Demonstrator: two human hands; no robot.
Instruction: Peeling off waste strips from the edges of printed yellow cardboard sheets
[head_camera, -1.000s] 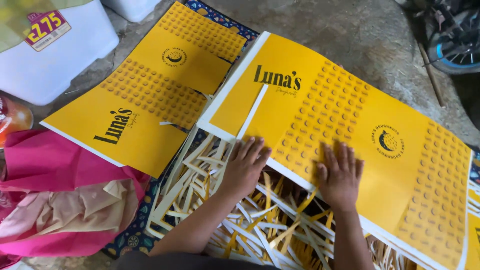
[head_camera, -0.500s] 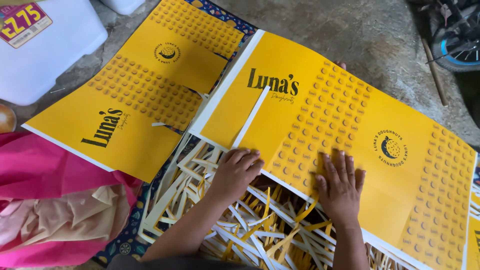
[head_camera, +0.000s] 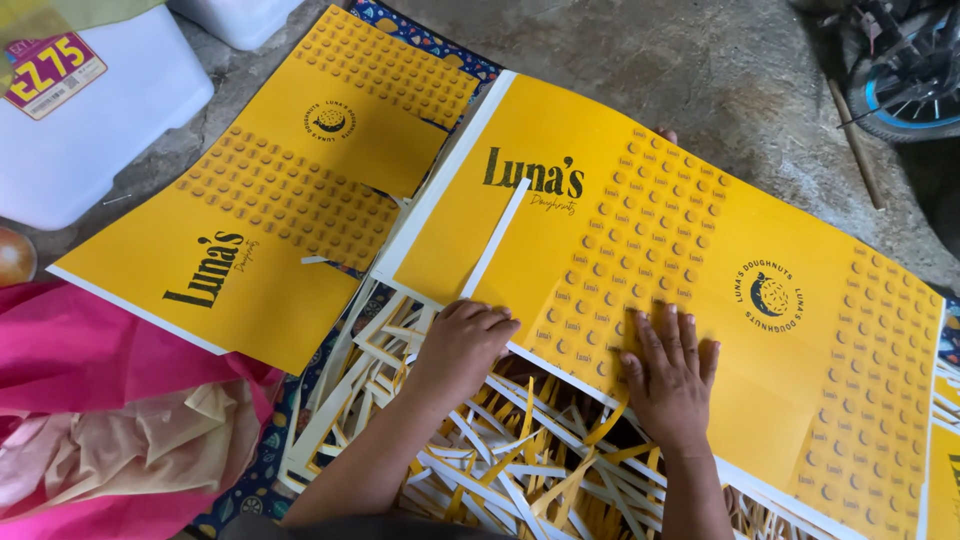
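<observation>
Currently, a large yellow printed sheet (head_camera: 700, 300) is laid flat on the floor, and both hands are pressed on its near edge. The left hand (head_camera: 465, 340) is set palm down at the lower white border, with fingers (head_camera: 490, 322) loosely curled and nothing grasped. The right hand (head_camera: 670, 365) is laid flat on the sheet just beside it, with fingers (head_camera: 668, 330) spread and released; nothing is gripped.

A narrow white paper strip (head_camera: 497, 238) is seen lying at a slant on the sheet, just above the left hand. Under and in front of the near edge, a loose heap of white and yellow paper offcuts (head_camera: 510, 460) is piled, and both forearms are passed over it. A second yellow printed sheet (head_camera: 270, 190) is laid to the left, its corner close to the first sheet. A patterned blue mat (head_camera: 420, 35) is partly visible beneath both sheets.

At the left, pink cloth (head_camera: 90, 350) with cream tissue paper (head_camera: 170, 445) on it is bunched beside the second sheet. A white plastic box (head_camera: 90, 120) is placed at the upper left and carries a small slanted label (head_camera: 55, 70), red and yellow. At the upper right, part of a wheel (head_camera: 910, 80) and a thin stick (head_camera: 855, 140) are visible on the bare concrete floor (head_camera: 700, 70).

Each sheet is marked with dark lettering, a round dark emblem and panels of small raised dots in rows.
</observation>
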